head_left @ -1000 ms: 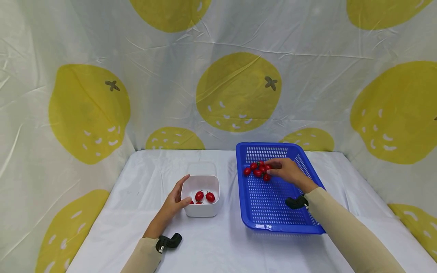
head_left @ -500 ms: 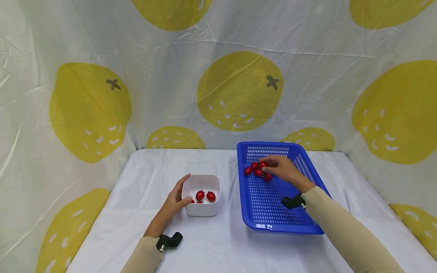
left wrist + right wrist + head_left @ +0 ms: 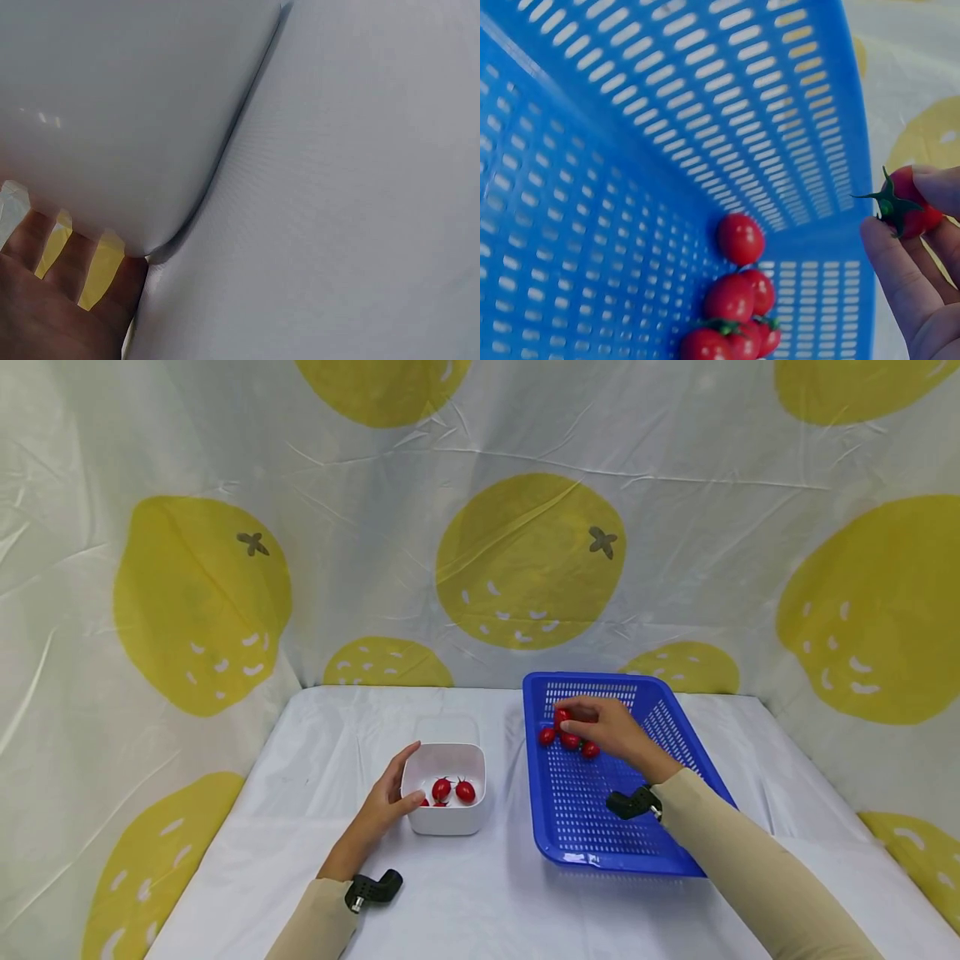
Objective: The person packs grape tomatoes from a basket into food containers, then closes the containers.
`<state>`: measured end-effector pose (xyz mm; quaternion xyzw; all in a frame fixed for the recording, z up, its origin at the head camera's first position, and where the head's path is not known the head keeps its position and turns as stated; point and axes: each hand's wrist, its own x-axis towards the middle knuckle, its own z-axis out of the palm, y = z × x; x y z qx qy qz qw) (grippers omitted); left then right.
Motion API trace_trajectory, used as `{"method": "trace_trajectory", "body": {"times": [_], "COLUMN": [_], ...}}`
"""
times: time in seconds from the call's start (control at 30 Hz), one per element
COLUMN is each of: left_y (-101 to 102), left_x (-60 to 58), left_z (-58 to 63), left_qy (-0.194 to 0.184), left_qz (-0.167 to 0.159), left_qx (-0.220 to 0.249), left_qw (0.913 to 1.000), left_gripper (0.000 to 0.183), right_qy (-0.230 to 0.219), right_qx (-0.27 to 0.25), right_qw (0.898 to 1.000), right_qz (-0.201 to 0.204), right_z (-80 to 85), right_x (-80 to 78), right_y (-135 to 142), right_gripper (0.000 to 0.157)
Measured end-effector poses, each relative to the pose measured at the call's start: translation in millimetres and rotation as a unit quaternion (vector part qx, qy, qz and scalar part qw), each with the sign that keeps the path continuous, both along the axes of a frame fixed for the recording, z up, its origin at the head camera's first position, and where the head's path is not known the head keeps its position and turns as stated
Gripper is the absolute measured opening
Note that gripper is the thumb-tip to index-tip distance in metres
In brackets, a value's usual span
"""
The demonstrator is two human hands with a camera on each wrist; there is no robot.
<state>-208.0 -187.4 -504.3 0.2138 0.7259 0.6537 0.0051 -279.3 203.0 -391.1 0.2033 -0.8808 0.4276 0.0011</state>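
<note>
My left hand (image 3: 381, 802) holds a white square container (image 3: 444, 823) by its left side, thumb at the near rim and fingers on the wall. In the left wrist view, the fingers (image 3: 64, 251) lie against the container's smooth side. Several cherry tomatoes (image 3: 465, 791) sit inside the container, some partly hidden by the front rim. Over the far left part of a blue perforated basket (image 3: 534, 793), my right hand (image 3: 615, 733) pinches a cherry tomato (image 3: 909, 201) with a green stem between thumb and fingers. More cherry tomatoes (image 3: 730, 298) lie on the basket floor below.
A clear, see-through item (image 3: 447, 727), perhaps a lid, lies behind the white container. White cloth (image 3: 480, 910) covers the table. A lemon-printed curtain (image 3: 360, 568) stands behind and at both sides. The basket's raised walls surround its tomatoes.
My right hand has moved a little left and away from me, and now holds a cherry tomato above the others. The left hand has stayed on the container.
</note>
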Motion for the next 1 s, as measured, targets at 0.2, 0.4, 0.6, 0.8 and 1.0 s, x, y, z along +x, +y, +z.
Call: {"method": "trace_trajectory", "body": {"times": [0.2,0.4,0.6,0.8,1.0], "left_y": [0,0,1,2,1], "left_x": [-1.0,-0.8,-1.1,1.4,0.0], "left_z": [-1.4,-0.6,0.5,4.2,-0.2], "left_qy": [0.001,0.004,0.006,0.004,0.001], "left_qz": [0.001,0.000,-0.003,-0.003,-0.003], "left_qx": [0.001,0.003,0.005,0.004,0.006], "left_qw": [1.0000,1.0000,1.0000,1.0000,1.0000], "left_gripper": [0.073,0.074,0.074,0.074,0.074], "right_qy": [0.004,0.006,-0.008,-0.012,-0.019], "right_qx": [-0.011,-0.024,-0.044,-0.054,-0.057], "right_qw": [1.000,0.999,0.999,0.998,0.997], "right_qz": [0.004,0.020,0.027,0.037,0.042], "right_z": [6.8,8.4,9.4,8.0,8.0], "right_x": [3.0,2.1,2.5,0.9,2.9], "right_y": [-10,-20,-30,-40,-52], "right_gripper": [0.039,0.039,0.038,0.038,0.036]}}
